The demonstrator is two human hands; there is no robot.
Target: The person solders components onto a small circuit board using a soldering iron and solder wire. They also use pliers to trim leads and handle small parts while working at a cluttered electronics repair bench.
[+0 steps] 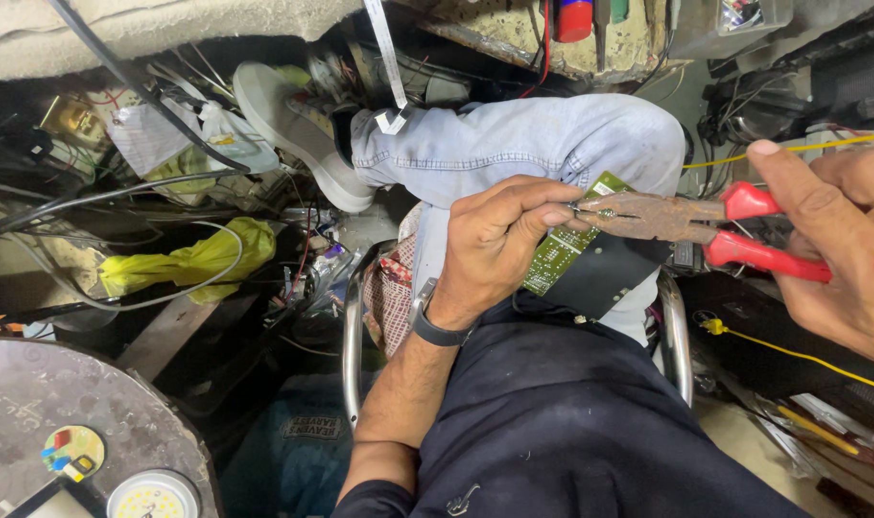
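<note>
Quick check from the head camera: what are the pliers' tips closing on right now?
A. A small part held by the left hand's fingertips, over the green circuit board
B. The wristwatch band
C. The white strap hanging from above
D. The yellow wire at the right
A: the rusty pliers, gripped by the right hand on their red handles, meet the left hand fingertips above the green circuit board.

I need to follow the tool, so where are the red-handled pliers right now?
In the head view, the pliers lie at the right, handles in the right hand, their rusty tips meeting the left hand fingers over the green circuit board.
</note>
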